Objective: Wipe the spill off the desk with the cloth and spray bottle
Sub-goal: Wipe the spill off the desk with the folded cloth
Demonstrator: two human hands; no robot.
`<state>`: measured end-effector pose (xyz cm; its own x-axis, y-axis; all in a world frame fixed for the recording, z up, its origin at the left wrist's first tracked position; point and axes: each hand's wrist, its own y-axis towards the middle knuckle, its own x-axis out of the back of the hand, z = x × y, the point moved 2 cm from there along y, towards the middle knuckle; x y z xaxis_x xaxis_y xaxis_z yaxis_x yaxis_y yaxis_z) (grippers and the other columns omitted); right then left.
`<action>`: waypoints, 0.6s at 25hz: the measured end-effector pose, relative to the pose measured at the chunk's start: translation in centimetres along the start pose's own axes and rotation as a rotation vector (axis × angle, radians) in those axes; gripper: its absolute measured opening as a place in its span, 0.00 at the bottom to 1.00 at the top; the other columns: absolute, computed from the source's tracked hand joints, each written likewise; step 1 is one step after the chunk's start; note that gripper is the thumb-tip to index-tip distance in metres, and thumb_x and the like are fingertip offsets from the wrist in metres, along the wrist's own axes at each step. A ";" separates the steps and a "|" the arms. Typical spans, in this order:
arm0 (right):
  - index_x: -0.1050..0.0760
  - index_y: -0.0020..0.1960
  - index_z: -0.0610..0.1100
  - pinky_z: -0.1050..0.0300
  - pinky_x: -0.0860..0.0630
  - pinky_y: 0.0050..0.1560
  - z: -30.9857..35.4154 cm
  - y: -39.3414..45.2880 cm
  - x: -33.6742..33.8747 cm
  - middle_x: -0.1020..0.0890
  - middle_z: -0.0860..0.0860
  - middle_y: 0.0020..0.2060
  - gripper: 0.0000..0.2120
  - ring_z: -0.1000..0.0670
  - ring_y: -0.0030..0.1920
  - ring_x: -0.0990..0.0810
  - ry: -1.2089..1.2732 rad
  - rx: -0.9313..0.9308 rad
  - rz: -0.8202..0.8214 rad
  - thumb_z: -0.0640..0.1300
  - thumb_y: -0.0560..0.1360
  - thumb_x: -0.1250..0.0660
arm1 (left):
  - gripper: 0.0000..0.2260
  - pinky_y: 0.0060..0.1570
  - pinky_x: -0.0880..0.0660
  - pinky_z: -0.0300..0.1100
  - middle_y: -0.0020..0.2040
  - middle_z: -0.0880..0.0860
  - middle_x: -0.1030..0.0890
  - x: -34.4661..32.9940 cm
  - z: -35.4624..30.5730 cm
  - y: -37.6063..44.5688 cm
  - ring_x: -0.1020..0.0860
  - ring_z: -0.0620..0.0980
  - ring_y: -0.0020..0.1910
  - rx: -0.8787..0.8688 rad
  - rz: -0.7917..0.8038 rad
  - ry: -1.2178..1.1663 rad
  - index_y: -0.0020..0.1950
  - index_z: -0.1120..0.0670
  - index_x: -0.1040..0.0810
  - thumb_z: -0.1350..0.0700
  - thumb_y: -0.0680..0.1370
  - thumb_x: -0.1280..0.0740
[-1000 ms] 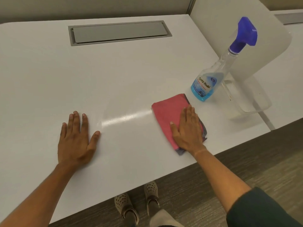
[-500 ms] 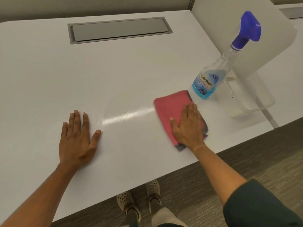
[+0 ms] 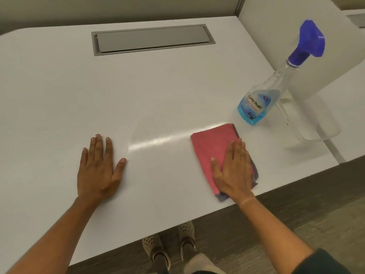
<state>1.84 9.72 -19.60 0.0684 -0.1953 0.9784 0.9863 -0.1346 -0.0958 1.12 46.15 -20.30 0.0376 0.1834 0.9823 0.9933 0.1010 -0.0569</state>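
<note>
Now the right hand (image 3: 233, 171) lies flat on the cloth (image 3: 213, 147), low and right of middle, fingers spread, pressing it on the desk (image 3: 59, 95). Compared with a second ago it has hardly moved, so the wiping looks paused or slow. To the left, the left hand (image 3: 98, 169) rests flat and open on the bare desk, holding nothing. Between them a shiny wet streak (image 3: 154, 141) shows, so there is likely more to wipe. Farther back, at the upper right, the bottle (image 3: 262, 97) stands up, just past the cloth, not touching it
</note>
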 end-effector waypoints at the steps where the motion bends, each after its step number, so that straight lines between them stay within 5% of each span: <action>1: 0.57 0.79 0.38 0.43 0.53 0.78 1.8 1.5 -0.1 0.52 0.38 0.79 0.41 0.41 0.79 0.53 0.035 -0.045 -0.016 0.66 0.78 0.52 | 0.36 0.77 0.57 0.52 0.80 0.59 0.51 0.0 0.0 0.0 0.55 0.53 0.79 0.001 -0.002 0.003 0.79 0.57 0.52 0.36 0.78 0.58; 5: 0.52 0.79 0.37 0.44 0.54 0.78 8.9 1.1 -1.5 0.48 0.37 0.78 0.40 0.40 0.78 0.52 0.029 0.174 -0.002 0.64 0.79 0.50 | 0.35 0.77 0.57 0.51 0.80 0.59 0.52 -0.2 0.3 0.0 0.56 0.53 0.79 -0.010 -0.003 -0.001 0.80 0.56 0.53 0.37 0.78 0.58; 9: 0.58 0.80 0.43 0.46 0.58 0.77 6.3 -5.6 -2.6 0.52 0.42 0.79 0.40 0.47 0.79 0.57 0.004 0.440 0.095 0.67 0.79 0.52 | 0.34 0.77 0.57 0.50 0.80 0.58 0.54 -0.2 0.5 -0.1 0.57 0.52 0.79 -0.019 0.002 -0.021 0.80 0.56 0.54 0.38 0.79 0.58; 15: 0.59 0.79 0.40 0.43 0.52 0.78 4.8 1.4 -1.0 0.52 0.38 0.79 0.41 0.41 0.79 0.54 0.037 0.054 0.003 0.66 0.79 0.53 | 0.33 0.77 0.56 0.51 0.80 0.58 0.53 -0.1 0.3 0.1 0.55 0.53 0.79 0.002 -0.013 -0.009 0.80 0.56 0.53 0.40 0.79 0.57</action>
<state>3.86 14.40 -19.79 0.0666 -0.2314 0.9706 0.9929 -0.0812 -0.0875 1.14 46.40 -20.44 0.0233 0.1904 0.9814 0.9934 0.1056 -0.0441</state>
